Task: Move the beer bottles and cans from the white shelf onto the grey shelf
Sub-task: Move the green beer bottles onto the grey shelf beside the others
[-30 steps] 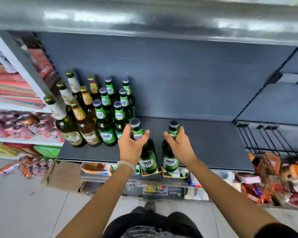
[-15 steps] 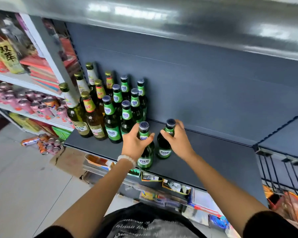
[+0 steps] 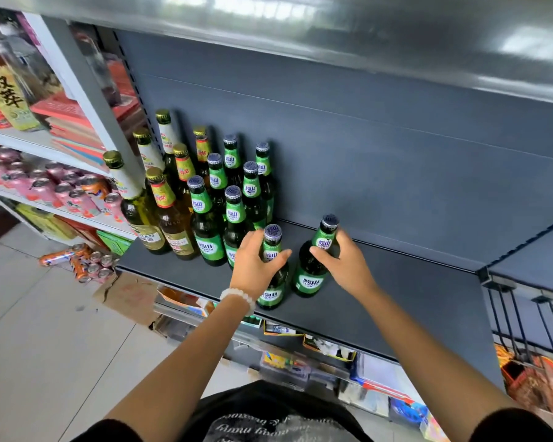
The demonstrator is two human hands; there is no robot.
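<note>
1. The flat dark grey metal shelf is the landmark; its left end already carries a packed cluster of upright glass beer bottles, gold-capped amber ones at the far left and green-labelled ones beside them.
2. The step in hand looks like setting two more bottles down on this shelf, just right of the cluster, near its front edge.
3. The left hand is wrapped round the neck and shoulder of a dark green glass bottle with a green label, which stands upright close to the front edge and just beside the cluster.
4. The right hand grips the neck of a second green-labelled glass bottle, standing slightly further back on the shelf and just right of the first; it leans a little.
5. Both bases appear to rest on the shelf, though contact cannot be confirmed.
6. The next move likely calls for nudging each bottle snug against the cluster, settling it upright, then loosening both grips.
</note>
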